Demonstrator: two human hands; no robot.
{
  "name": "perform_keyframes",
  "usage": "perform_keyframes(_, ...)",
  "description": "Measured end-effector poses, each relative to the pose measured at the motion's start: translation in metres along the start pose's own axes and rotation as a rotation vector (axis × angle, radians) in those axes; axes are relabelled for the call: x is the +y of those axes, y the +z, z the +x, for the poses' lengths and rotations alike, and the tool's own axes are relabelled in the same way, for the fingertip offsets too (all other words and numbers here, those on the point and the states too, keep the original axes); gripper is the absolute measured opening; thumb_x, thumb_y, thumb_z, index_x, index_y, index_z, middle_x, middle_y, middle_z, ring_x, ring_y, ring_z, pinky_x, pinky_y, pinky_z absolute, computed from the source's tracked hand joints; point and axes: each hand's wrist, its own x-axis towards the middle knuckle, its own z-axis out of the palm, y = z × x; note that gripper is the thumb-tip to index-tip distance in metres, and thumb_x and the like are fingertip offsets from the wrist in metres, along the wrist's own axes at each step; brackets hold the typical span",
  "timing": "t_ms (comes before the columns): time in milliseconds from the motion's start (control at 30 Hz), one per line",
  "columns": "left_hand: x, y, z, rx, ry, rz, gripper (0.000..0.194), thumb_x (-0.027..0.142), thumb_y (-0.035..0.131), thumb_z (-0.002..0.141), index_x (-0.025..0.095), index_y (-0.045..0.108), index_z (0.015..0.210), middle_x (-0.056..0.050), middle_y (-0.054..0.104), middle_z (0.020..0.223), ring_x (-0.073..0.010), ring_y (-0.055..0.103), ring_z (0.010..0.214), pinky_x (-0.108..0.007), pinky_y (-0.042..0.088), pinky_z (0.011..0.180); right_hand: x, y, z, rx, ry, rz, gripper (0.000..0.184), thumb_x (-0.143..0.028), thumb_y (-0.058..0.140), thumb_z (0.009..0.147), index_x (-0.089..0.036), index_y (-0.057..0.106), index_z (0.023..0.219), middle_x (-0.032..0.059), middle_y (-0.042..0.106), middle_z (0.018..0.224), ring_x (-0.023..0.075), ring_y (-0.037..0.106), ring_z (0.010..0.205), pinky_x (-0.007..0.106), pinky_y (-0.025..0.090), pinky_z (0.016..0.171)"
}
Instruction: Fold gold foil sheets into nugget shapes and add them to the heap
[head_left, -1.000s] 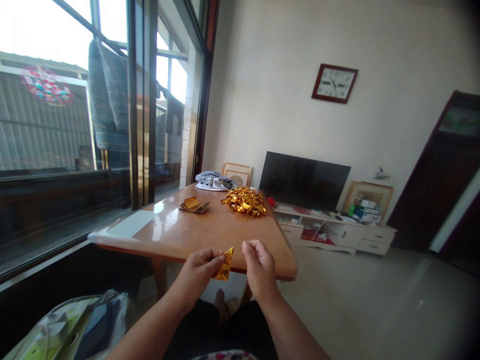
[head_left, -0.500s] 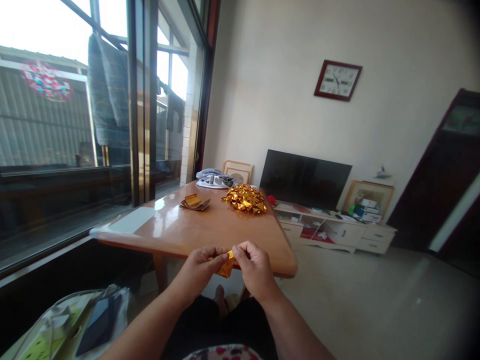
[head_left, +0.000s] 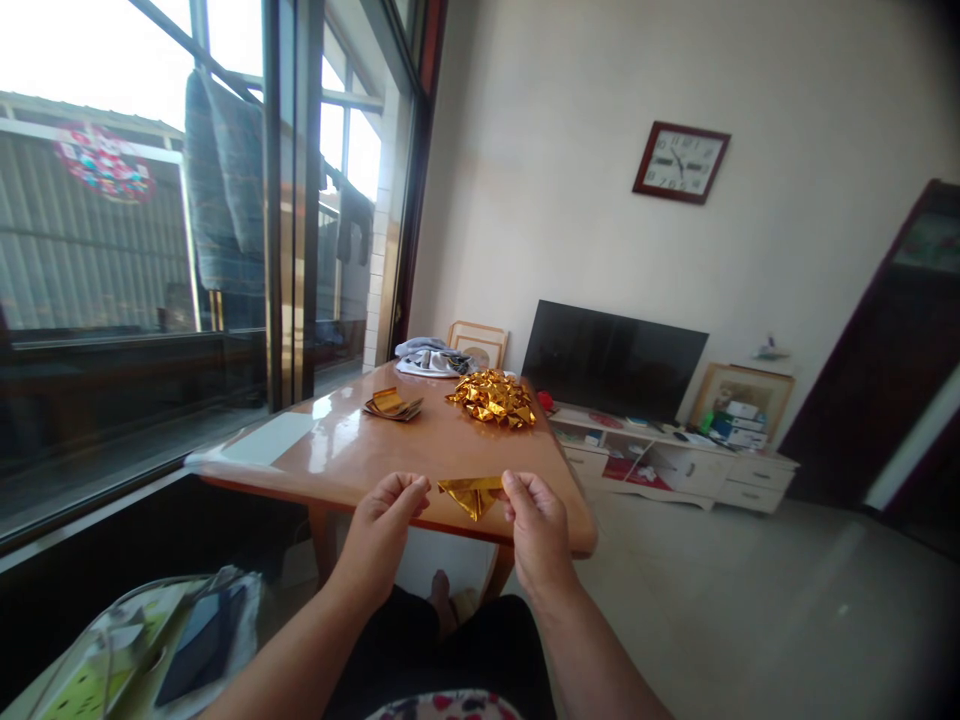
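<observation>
Right now I've got the folded foil (head_left: 470, 495) sitting between the left grip (head_left: 382, 525) and the right grip (head_left: 536, 530), just over the near edge of the table (head_left: 450, 450). On the table, a foil stack (head_left: 391, 405) lies left, a foil heap (head_left: 491, 398) right, a cloth (head_left: 429, 358) behind them, and beyond, a television (head_left: 615, 358) on a cabinet (head_left: 660, 465)

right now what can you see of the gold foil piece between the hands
The gold foil piece is a shiny, slightly crinkled metallic sheet folded into a rough triangle, with a flat top edge and its point hanging down. It is held in the air above the table. The fingers of the right hand pinch its right end, while the left hand sits just beside its left corner, apparently not touching it.
</observation>
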Motion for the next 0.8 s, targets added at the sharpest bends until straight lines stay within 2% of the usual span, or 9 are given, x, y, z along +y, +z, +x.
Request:
perform_keyframes(167, 0.0035, 0.0048, -0.0039, -0.051, -0.055, 0.045, 0.034, 0.05, 0.073, 0.083, 0.017, 0.068, 0.076, 0.0, 0.062, 0.071, -0.0152, 0.053, 0.072, -0.024, 0.039, 0.07, -0.0011, 0.0026, -0.0032, -0.033, -0.016, -0.02, 0.037, -0.055, 0.068, 0.087, -0.019, 0.065, 0.08, -0.0025, 0.053, 0.065, 0.0115, 0.04, 0.058, 0.025, 0.033, 0.055)
perform_keyframes(433, 0.0028, 0.0059, -0.0038, -0.134, -0.107, -0.075, 0.035, 0.05, 0.076, 0.079, 0.016, 0.068, 0.081, -0.003, 0.068, 0.075, -0.0155, 0.056, 0.069, -0.026, 0.041, 0.067, -0.0002, 0.0057, -0.0063, -0.053, -0.002, -0.011, 0.038, -0.055, 0.068, 0.087, -0.018, 0.065, 0.08, -0.0021, 0.056, 0.067, 0.0117, 0.042, 0.058, 0.026, 0.034, 0.055)
perform_keyframes(800, 0.0092, 0.0055, -0.0032, -0.232, -0.037, -0.129, 0.029, 0.045, 0.075, 0.082, 0.017, 0.068, 0.083, -0.003, 0.069, 0.08, -0.0169, 0.058, 0.077, -0.027, 0.042, 0.074, 0.0071, 0.0054, -0.0027, -0.061, 0.088, 0.17, 0.035, -0.051, 0.074, 0.083, -0.018, 0.063, 0.077, -0.0014, 0.055, 0.068, 0.0103, 0.041, 0.059, 0.024, 0.034, 0.054)
